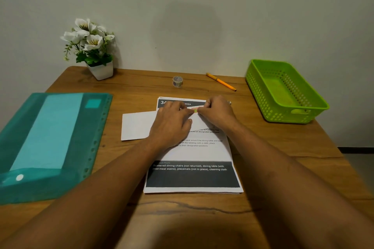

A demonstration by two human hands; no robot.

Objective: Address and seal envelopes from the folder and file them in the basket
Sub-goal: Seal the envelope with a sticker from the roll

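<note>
Pressing tape strip (194, 110) onto envelope (137, 126), folder (95, 127) left, basket (261, 95) right, pen (221, 81) behind

Illumination was recorded as dim, warm and even. A broad, soft, rounded shadow was cast on the wall (186, 26) straight ahead, so the light was judged to come from behind the camera. A soft shadow was thrown rightwards from the flower pot (101, 72). A dark patch was noted on the wooden table (129, 87) at the bottom edge. Only a faint sheen was seen on the teal folder (50, 137). Wide-angle distortion was observed: table edges bowed, forearms stretched towards the corners. Bold print on the printed sheet (192, 176) was legible; fine print was smeared. The tape strip (194, 110) between the left hand (172, 123) and right hand (216, 113) was barely resolved.
</note>
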